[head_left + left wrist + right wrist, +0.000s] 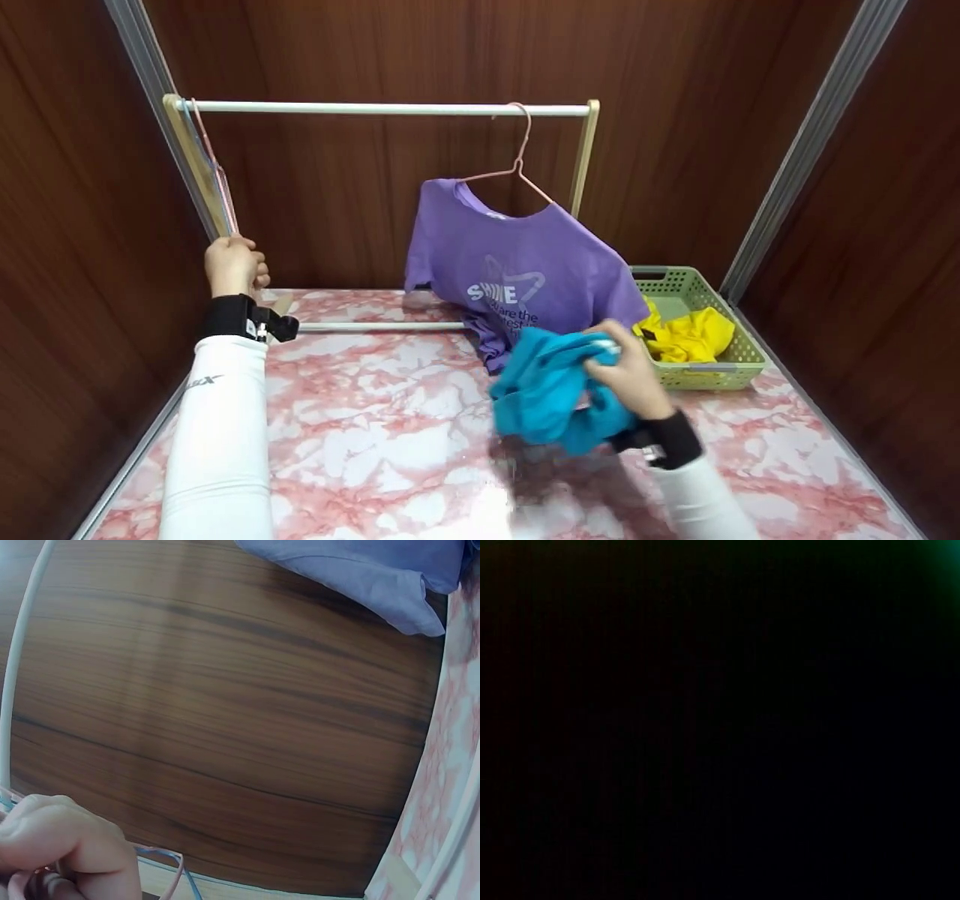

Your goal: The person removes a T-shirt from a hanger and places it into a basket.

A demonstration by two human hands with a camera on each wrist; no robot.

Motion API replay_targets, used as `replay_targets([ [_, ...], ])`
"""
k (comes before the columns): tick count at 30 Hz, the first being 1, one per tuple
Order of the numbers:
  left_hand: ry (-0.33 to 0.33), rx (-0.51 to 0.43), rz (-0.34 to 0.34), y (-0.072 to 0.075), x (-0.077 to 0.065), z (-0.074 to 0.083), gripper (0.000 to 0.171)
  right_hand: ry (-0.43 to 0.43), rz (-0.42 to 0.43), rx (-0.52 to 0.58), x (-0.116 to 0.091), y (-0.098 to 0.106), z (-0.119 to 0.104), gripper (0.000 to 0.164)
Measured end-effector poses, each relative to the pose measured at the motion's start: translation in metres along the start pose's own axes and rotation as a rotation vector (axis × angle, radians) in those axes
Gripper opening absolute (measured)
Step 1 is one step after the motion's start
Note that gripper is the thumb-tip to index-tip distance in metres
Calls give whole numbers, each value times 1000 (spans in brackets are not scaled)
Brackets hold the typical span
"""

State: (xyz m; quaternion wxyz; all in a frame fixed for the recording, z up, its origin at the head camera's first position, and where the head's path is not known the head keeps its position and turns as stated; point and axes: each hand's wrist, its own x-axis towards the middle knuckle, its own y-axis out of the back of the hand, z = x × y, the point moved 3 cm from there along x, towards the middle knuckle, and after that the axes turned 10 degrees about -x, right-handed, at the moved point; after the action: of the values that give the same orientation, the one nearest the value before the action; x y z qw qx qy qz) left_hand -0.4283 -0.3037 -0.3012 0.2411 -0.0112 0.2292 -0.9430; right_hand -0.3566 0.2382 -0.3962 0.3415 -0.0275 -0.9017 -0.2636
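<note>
At the rack's left end, my left hand (234,266) grips the hangers (219,184), pink and blue, which hang from the white rail. In the left wrist view its curled fingers (75,840) wrap around a pink hanger. My right hand (630,371) pinches a bunched blue garment (551,386) above the table, in front of a purple T-shirt (517,255). That shirt hangs tilted on a pink hanger (519,150) towards the rail's right end, its lower part hidden by the blue cloth. The right wrist view is almost black.
The clothes rack's white rail (375,109) runs across the back, with a lower bar (382,327) near the table. A green basket (731,369) with yellow clothing (694,337) stands at the right. Brown panels (322,45) enclose the marbled pink table (360,420).
</note>
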Motion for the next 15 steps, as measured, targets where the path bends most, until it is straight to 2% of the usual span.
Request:
replay_targets([
  [9, -19, -3, 35, 2, -2, 1, 26, -114, 209, -118, -2, 116, -13, 36],
  [15, -21, 12, 19, 0, -3, 2, 26, -190, 449, -173, 9, 177, -22, 26],
])
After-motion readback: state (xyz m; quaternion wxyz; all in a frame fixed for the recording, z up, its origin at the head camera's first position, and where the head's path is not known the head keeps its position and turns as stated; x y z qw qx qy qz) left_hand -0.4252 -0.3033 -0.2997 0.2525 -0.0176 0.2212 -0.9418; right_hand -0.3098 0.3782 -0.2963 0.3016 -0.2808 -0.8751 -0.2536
